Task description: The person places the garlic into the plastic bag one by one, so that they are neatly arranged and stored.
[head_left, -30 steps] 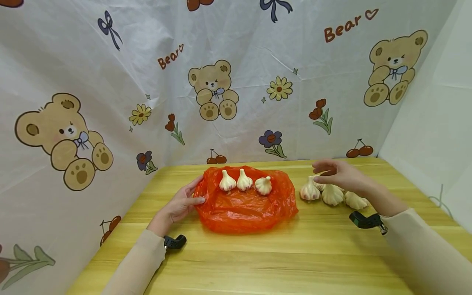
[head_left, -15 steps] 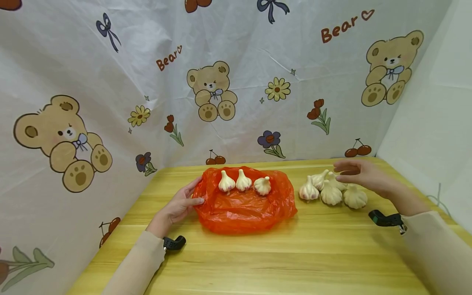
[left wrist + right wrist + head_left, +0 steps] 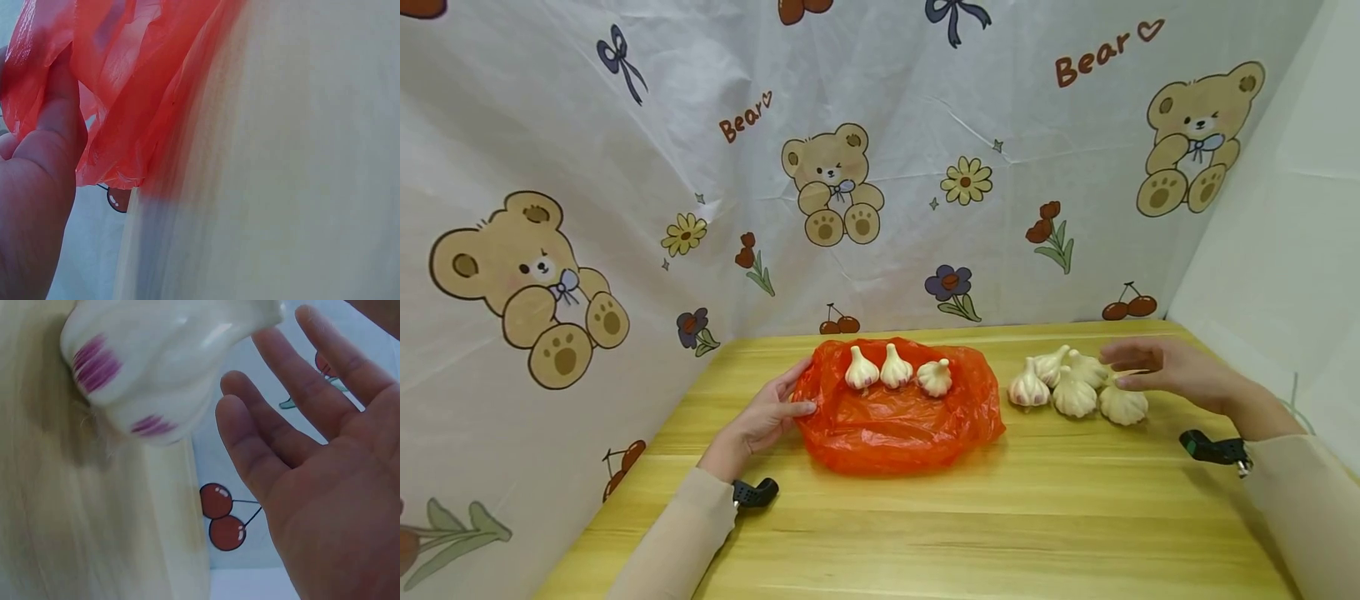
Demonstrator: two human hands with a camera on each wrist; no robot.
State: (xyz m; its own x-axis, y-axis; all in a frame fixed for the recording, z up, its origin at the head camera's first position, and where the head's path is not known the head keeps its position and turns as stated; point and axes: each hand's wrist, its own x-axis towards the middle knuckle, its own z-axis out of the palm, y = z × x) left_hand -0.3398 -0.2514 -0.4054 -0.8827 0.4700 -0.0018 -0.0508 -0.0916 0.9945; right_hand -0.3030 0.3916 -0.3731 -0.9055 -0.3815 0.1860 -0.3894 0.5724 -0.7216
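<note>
A red plastic bag (image 3: pixel 895 433) lies spread open on the table, with three garlic bulbs (image 3: pixel 896 367) along the far side of its mouth. My left hand (image 3: pixel 767 414) pinches the bag's left rim, thumb at the inside. In the left wrist view, the thin red film (image 3: pixel 125 81) folds around the fingers. To the right of the bag stands a group of several garlic bulbs (image 3: pixel 1074 395). Over the right edge of that group hovers my right hand (image 3: pixel 1187 375), its fingers apart and holding nothing. One purple-streaked bulb (image 3: pixel 150 369) shows close to its fingertips in the right wrist view.
The wooden table (image 3: pixel 925 533) ends at a cloth backdrop (image 3: pixel 910 75) printed with bears and flowers, behind and to the left. A white wall (image 3: pixel 1292 250) rises on the right, with a thin pale cord (image 3: pixel 1296 408) near it.
My right hand has moved to the right, from above the left bulbs of the group to its right edge, uncovering bulbs behind it. The left hand and bag have stayed put.
</note>
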